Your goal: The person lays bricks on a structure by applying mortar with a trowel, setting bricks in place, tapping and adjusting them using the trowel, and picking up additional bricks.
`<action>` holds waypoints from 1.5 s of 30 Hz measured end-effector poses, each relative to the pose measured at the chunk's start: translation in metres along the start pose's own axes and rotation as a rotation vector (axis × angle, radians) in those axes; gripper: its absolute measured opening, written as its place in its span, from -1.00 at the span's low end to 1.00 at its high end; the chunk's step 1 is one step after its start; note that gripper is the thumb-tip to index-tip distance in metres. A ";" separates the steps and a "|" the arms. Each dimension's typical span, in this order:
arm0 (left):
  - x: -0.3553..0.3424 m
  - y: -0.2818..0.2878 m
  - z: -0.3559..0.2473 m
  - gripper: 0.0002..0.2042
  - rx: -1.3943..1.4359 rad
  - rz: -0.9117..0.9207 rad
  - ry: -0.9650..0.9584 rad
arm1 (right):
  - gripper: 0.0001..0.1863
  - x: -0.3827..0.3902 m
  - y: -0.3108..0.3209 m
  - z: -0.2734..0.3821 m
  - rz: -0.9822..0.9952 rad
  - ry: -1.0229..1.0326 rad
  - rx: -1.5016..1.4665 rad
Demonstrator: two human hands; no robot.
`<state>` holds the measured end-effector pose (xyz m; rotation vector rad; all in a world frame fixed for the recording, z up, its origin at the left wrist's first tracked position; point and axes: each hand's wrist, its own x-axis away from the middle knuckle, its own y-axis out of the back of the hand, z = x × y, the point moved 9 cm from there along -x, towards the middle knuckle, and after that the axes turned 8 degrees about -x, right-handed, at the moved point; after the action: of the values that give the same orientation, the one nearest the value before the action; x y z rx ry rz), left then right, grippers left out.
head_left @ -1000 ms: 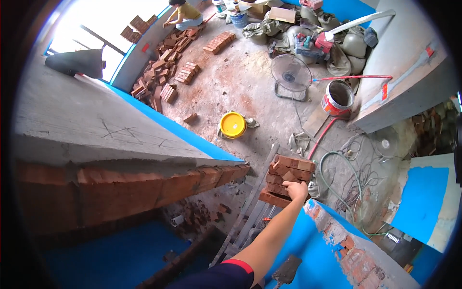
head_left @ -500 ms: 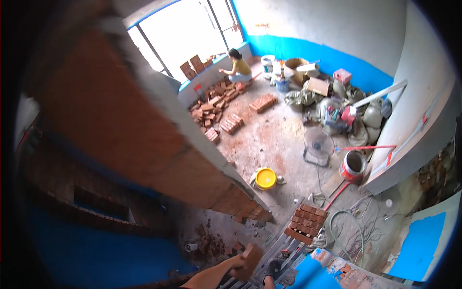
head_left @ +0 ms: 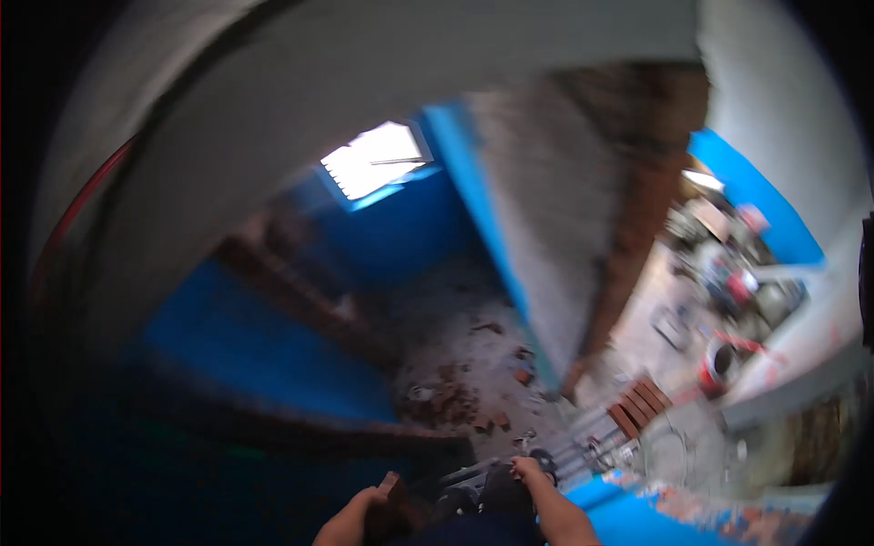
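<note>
Near the lower edge, my left hand (head_left: pixel 371 497) is closed around a reddish-brown brick (head_left: pixel 390 485), whose end sticks up past the fingers. My right hand (head_left: pixel 523 469) is ahead of my body, above the slatted metal platform. Its fingers are curled in; motion blur hides what they hold, if anything. On the platform's far right end lies a stack of bricks (head_left: pixel 640 408), out of reach of both hands. Dark shoes show below, between my arms.
A brick wall end (head_left: pixel 628 246) rises ahead. Rubble (head_left: pixel 451 396) litters the lower floor beyond the platform (head_left: pixel 583 446). To the right are a red bucket (head_left: pixel 719 364), hoses and piled sacks. A blue-painted wall (head_left: pixel 264 337) stands left.
My view has swung left, bringing the dark blue room and small window into sight. The brick stays in my left hand, now nearer my body. My right hand has come into view.
</note>
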<state>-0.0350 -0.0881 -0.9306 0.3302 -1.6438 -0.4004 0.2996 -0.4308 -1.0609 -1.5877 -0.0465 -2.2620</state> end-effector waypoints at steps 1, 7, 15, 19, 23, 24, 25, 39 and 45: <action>0.004 -0.001 0.026 -0.65 0.063 -0.015 0.010 | -0.80 -0.015 -0.019 0.017 0.058 0.033 0.076; 0.054 -0.085 0.104 -0.63 0.443 -0.141 0.161 | -0.77 -0.029 -0.141 0.084 0.537 0.375 1.417; 0.112 -0.336 0.129 -0.53 1.068 -0.087 0.565 | -0.49 0.141 -0.273 0.026 0.764 -0.155 1.791; 0.086 -0.437 0.072 -0.50 1.124 -0.080 0.531 | -0.54 0.108 -0.313 -0.029 1.197 0.400 2.252; 0.086 -0.539 0.026 -0.38 0.977 0.087 0.455 | -0.44 0.089 -0.347 -0.132 1.108 0.636 2.435; 0.082 -0.543 0.013 -0.32 0.975 0.087 0.376 | -0.46 0.089 -0.359 -0.160 1.179 0.768 2.490; 0.087 -0.558 0.002 -0.26 1.038 0.156 0.432 | -0.46 0.079 -0.369 -0.181 1.085 0.708 2.482; 0.114 -0.530 0.007 -0.19 1.324 0.463 0.625 | -0.80 -0.043 -0.466 -0.492 1.310 0.962 2.550; 0.096 -0.514 0.056 -0.23 1.280 0.355 0.621 | -0.78 -0.038 -0.475 -0.500 1.443 0.785 2.648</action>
<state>-0.1114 -0.5869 -1.0789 0.9629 -1.0980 1.0038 -0.2917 -0.0978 -1.1888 0.7287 -0.7868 -0.1080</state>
